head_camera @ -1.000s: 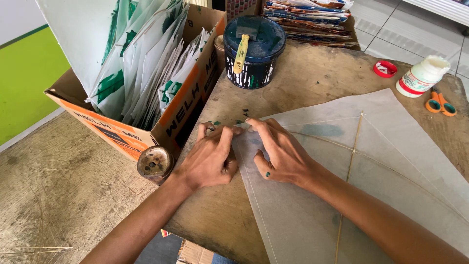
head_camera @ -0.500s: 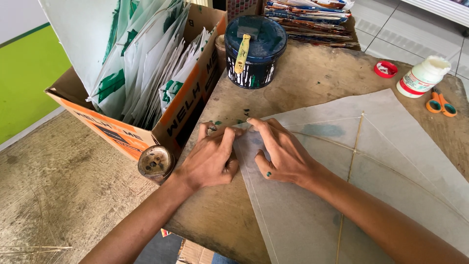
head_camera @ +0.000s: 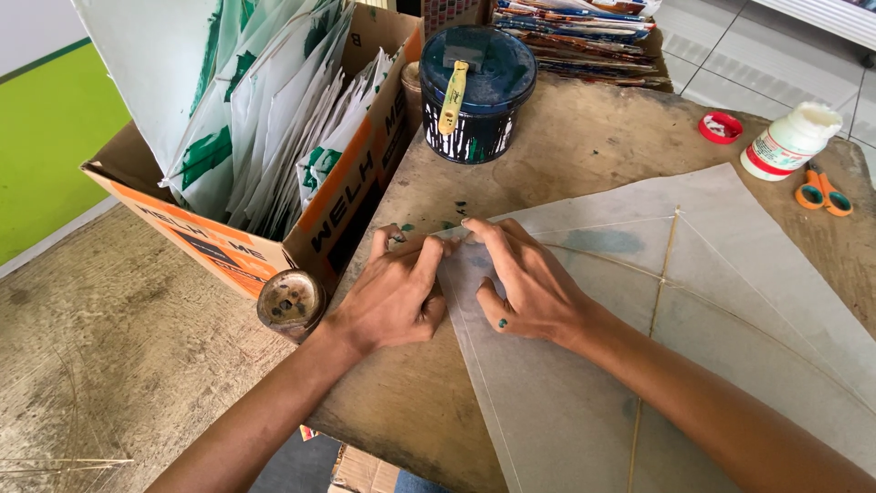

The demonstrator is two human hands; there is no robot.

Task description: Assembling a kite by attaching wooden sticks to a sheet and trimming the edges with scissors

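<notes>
A pale paper kite point(head_camera: 730, 301) with thin stick spars lies flat on a worn wooden board point(head_camera: 584, 137). Both of my hands press on its left corner. My left hand point(head_camera: 392, 292) lies with fingers spread over the kite's edge and the board beside it. My right hand point(head_camera: 529, 283) rests flat on the paper just right of it, fingertips at the corner tip. Small green smears mark the board by my fingertips. Whether either hand pinches the paper fold is hidden under the fingers.
A cardboard box point(head_camera: 274, 246) full of white and green kites stands at the left. A dark round tin point(head_camera: 479, 96) with a brush on its lid sits behind. A white glue bottle point(head_camera: 789, 141), red cap point(head_camera: 723, 128), orange scissors point(head_camera: 823, 192) and stacked papers point(head_camera: 584, 36) lie at the back.
My hands stay on the kite's left corner; the fingers have shifted only slightly along the edge.
</notes>
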